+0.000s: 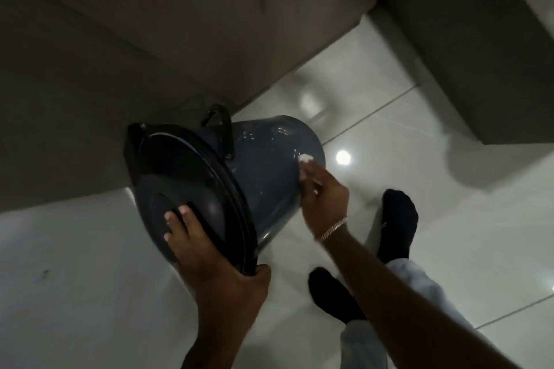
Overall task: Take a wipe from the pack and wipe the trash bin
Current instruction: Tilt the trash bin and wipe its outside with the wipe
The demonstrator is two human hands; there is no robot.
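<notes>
dark blue-grey plastic trash bin (263, 165) is tipped over toward the camera on the glossy white tile floor (389, 117), its base end against a brown wall (150, 39). black lid (186, 189) closed, black carry handle (221, 129) folded on the upper side. wiping step is in hand, pack not in view. left hand (209, 252) clamps the lid rim, fingers spread on the lid face, thumb hooked under the edge, holding the tilt. right hand (322, 189) is closed on a bunched white wipe (305, 159), pressed to the bin's side wall near the bottom. wall shows wet streaks and glare higher up, so that part looks done. next, probably: rotate the bin with the left hand to expose unwiped wall and lid, keeping wipe pressure on.
</notes>
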